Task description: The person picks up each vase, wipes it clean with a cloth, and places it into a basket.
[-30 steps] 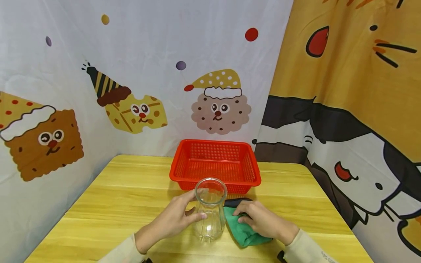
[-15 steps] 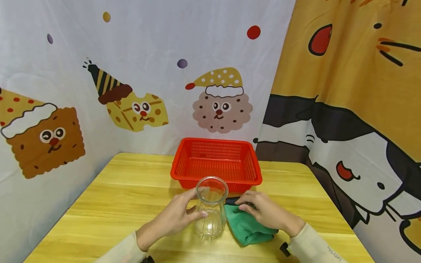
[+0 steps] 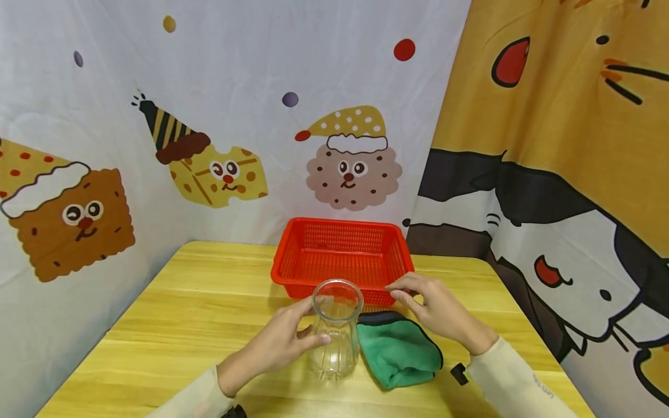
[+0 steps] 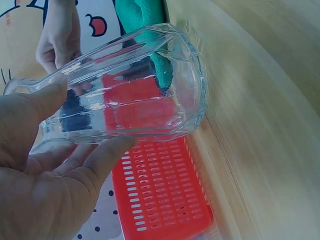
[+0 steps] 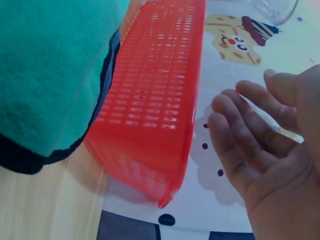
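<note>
A clear ribbed glass vase (image 3: 334, 357) with a wide round mouth stands upright on the table. My left hand (image 3: 279, 342) holds it from the left, thumb on the near side and fingers round the far side, as the left wrist view (image 4: 185, 80) glass also shows. Right beside the vase lies a crumpled green cloth (image 3: 399, 351) with a dark edge. My right hand (image 3: 439, 305) hovers beyond the cloth, near the right front corner of the basket. Its fingers are loosely bent and hold nothing, as seen on the hand (image 5: 270, 150) in the right wrist view.
A red plastic basket (image 3: 292, 288) with slotted walls stands behind the vase and cloth, nothing visible inside. The yellow wooden table (image 3: 204, 302) reaches back to a printed fabric curtain (image 3: 230, 75) around its back and sides.
My right hand has come off the cloth and moved up and to the right, toward the basket corner. The cloth stays on the table. My left hand and the vase keep their place.
</note>
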